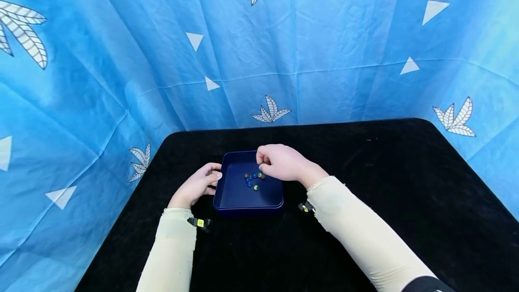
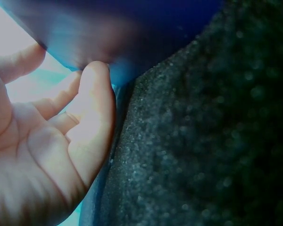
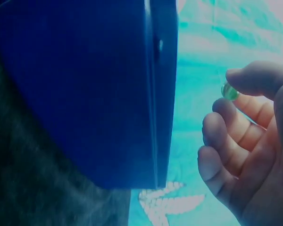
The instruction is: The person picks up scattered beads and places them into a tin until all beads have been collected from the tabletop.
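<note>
A dark blue open box (image 1: pixel 239 199) holds several small glass marbles (image 1: pixel 248 183), in blue, orange and yellow-green, scattered over its floor. At the box's left side is my left hand (image 1: pixel 197 186). Its fingertips rest against the outer wall, with the thumb at the rim; the left wrist view shows the little finger (image 2: pixel 96 89) on that wall. My right hand (image 1: pixel 284 162) is over the box's right part. Between thumb and index finger it pinches a green glass marble (image 3: pixel 229 92), above the rim in the right wrist view. The other fingers are curled loosely.
The box stands on a table with a black cloth (image 1: pixel 385 184). A blue curtain (image 1: pixel 336 35) with white leaves and triangles hangs behind the table and along its left side. Wrist cameras (image 1: pixel 200 223) sit on both forearms.
</note>
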`<state>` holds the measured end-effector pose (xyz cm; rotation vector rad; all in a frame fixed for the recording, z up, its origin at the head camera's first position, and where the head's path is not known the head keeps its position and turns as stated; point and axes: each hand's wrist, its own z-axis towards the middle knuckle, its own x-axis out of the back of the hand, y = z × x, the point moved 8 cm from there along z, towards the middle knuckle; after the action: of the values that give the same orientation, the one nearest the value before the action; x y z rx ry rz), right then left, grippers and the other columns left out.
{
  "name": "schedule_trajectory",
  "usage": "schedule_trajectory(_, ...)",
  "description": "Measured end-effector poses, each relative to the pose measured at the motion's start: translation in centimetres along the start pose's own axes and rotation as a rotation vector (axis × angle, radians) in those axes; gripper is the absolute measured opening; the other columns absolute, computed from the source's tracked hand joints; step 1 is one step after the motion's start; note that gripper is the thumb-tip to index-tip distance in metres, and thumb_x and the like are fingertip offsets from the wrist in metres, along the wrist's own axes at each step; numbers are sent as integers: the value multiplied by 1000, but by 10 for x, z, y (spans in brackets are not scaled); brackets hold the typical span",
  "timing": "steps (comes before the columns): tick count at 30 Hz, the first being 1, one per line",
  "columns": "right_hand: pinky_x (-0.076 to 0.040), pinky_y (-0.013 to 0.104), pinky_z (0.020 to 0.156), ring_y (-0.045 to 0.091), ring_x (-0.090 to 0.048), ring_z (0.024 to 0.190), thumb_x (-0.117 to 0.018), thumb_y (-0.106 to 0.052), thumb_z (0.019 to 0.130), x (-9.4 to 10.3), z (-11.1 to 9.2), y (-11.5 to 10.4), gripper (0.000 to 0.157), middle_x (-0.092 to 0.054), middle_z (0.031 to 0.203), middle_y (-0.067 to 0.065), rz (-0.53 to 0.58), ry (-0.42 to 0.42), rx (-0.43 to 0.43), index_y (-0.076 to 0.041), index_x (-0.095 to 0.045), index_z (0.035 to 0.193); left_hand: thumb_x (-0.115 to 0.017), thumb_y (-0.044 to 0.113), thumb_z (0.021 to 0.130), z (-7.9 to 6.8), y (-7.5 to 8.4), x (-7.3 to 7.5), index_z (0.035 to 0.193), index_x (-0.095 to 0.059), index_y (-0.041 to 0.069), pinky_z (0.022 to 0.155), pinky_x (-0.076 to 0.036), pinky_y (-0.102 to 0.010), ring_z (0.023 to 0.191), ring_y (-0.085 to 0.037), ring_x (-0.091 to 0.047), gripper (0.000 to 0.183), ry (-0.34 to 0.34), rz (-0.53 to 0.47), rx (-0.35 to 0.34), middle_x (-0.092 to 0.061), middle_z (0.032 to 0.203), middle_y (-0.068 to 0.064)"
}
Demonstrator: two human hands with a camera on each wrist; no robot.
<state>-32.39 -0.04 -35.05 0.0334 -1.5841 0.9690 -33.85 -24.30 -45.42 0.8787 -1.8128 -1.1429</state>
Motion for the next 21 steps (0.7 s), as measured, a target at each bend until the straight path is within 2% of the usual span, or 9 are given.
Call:
schedule_trajectory(6, -50, 30, 69, 4, -61, 64, -61, -18, 96, -5, 22, -20, 5, -62, 76, -7, -6, -20, -4, -22, -60, 99, -51, 24, 107, -1, -2, -1, 145, -40, 2, 81, -57, -41, 103, -33, -62, 46, -6, -12, 3, -54, 126, -24)
schedule_trajectory(11, -49, 29, 73, 8, -57, 76, -61, -22, 98, -3, 36, -29, 13, -60, 91, -8, -137, -32, -21, -23, -64, 110, -52, 24, 106, 1, -4, 2, 145, -41, 3, 81, -57, -41, 102, -31, -63, 45, 3, -12, 13, -55, 126, -21)
schedule_trajectory(16, -49, 30, 76, 10, -56, 85, -61, -27, 97, -4, 33, -22, 27, -58, 103, -9, -229, -70, -59, -21, -67, 123, -52, 23, 106, 3, -6, 0, 144, -42, 4, 80, -57, -41, 100, -30, -63, 44, -5, -21, 17, -55, 123, -21)
schedule_trajectory(21, -50, 33, 81, 9, -57, 89, -61, -27, 97, 4, 23, -11, 25, -60, 105, -8, -198, -31, -51, -19, -68, 120, -51, 22, 107, 4, -3, -1, 145, -41, 2, 79, -57, -42, 98, -30, -63, 44, -3, -27, -7, -54, 122, -23)
